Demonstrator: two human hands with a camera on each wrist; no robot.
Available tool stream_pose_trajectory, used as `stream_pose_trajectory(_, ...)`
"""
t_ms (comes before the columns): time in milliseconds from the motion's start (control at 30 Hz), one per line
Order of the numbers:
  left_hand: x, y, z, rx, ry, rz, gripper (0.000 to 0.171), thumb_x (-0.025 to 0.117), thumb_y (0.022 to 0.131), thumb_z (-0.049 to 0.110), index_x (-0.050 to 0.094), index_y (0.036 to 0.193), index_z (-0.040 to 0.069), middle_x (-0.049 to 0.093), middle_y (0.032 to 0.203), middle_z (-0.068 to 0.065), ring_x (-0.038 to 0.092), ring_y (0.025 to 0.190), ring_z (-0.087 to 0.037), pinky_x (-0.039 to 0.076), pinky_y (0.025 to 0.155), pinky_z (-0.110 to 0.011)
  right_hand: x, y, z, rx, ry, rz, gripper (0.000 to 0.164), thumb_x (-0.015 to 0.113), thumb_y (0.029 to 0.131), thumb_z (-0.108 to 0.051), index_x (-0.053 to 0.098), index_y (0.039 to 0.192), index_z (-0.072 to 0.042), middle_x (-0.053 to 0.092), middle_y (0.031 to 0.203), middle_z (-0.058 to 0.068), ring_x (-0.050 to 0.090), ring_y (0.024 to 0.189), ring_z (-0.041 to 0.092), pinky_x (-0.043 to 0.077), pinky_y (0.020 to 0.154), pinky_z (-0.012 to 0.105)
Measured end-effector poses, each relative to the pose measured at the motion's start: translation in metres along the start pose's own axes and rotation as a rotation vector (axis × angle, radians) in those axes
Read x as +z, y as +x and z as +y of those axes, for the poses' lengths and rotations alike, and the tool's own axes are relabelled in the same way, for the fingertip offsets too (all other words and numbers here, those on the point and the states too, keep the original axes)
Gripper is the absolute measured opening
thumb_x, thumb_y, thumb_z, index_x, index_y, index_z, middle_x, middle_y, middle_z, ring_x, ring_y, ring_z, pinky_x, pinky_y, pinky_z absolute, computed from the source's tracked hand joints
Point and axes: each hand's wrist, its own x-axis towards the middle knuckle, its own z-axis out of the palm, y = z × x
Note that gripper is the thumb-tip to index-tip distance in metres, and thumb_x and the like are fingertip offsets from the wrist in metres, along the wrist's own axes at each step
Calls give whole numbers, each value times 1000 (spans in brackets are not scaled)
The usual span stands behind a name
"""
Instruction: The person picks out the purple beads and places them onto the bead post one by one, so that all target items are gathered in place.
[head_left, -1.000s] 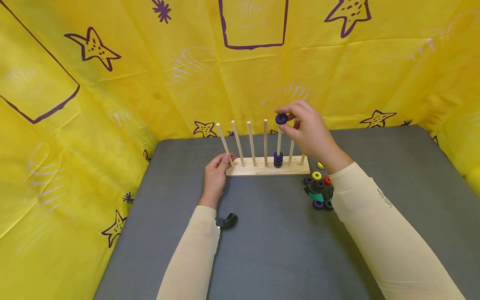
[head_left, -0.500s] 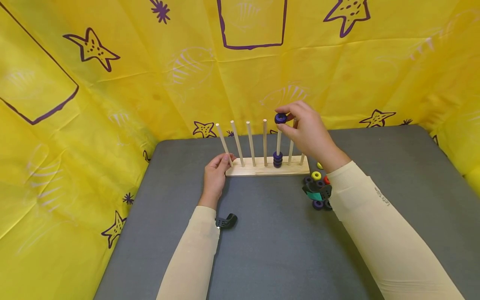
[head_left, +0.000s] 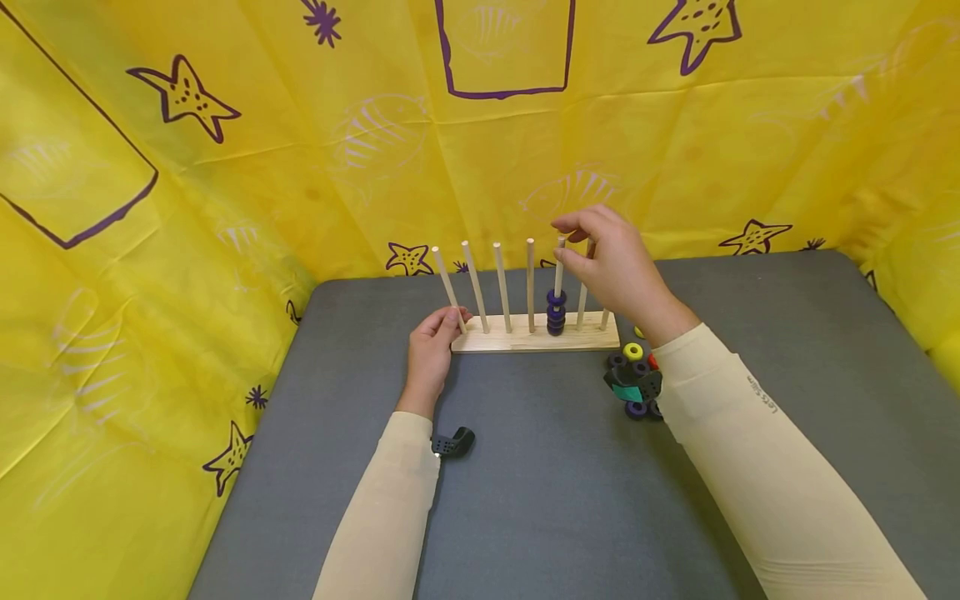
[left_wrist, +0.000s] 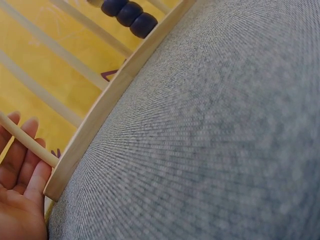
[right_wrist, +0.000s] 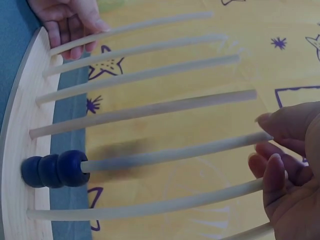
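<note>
So, the dark blue ring (head_left: pixel 556 301) has just been let go. Half a second ago it was pinched at the tip of the fifth peg (head_left: pixel 558 277) from the left; now it is seen low on that peg, just above the three-ring stack (head_left: pixel 555 322). A sliver of bare wood is visible between them, and the ring is blurred in the right wrist view, so it is read as caught mid-drop, not yet seated. Meaning: threading of this ring can be judged done, a fourth on that peg.

Right hand (head_left: pixel 617 260): thumb and fingertips are held apart around the peg tip, nothing pinched. Whether wood is touched can't be told.

Left hand (head_left: pixel 431 353): fingers and thumb are wrapped round the foot of the leftmost peg (head_left: pixel 446 279). The wooden base (head_left: pixel 498 342) hasn't been shifted; presumably it's being steadied.

Loose rings (head_left: pixel 633 346) are left on the grey table (head_left: pixel 525 483), partly hidden by the right wrist camera (head_left: pixel 624 380).
</note>
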Motion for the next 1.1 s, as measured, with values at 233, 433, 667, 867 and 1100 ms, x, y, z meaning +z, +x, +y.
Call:
stream_pose_trajectory(233, 0, 0, -1, 11, 16, -6, 38, 69, 111, 30, 77, 122, -6, 78, 115, -16, 72, 114, -26, 57, 102, -39, 0, -1, 0, -8, 20, 5, 33, 78, 102, -6, 72, 133, 1, 66, 128, 14, 62, 114, 31, 49, 83, 42)
stream_pose_trajectory(433, -1, 0, -2, 13, 33, -8, 41, 69, 110, 33, 76, 122, -6, 78, 115, -14, 72, 114, -26, 57, 102, -38, -1, -2, 2, -30, 66, 14, 32, 78, 102, -6, 72, 133, 1, 67, 127, 14, 62, 114, 31, 49, 84, 43)
stream_pose_trajectory(667, -1, -1, -2, 14, 31, -3, 38, 69, 110, 33, 78, 120, -3, 78, 115, -15, 72, 115, -26, 57, 103, -38, -4, -7, 3, -24, 149, 9, 32, 78, 103, -10, 72, 134, -2, 67, 128, 12, 61, 117, 31, 50, 89, 43)
stream_pose_trajectory(867, -1, -1, -3, 13, 29, -6, 39, 69, 110, 33, 78, 120, -3, 78, 115, -15, 72, 114, -26, 57, 102, -39, -8, -10, -1, -13, 233, 7, 32, 74, 108, -20, 72, 136, -4, 66, 127, 8, 60, 115, 24, 50, 90, 35)
stream_pose_trajectory(1100, -1, -1, -1, 8, 31, -4, 39, 68, 111, 33, 77, 121, -3, 78, 115, -15, 72, 115, -27, 57, 103, -38, -14, -16, -4, -28, 310, 3, 33, 63, 114, -26, 70, 139, -5, 66, 128, 8, 62, 112, 24, 51, 91, 31)
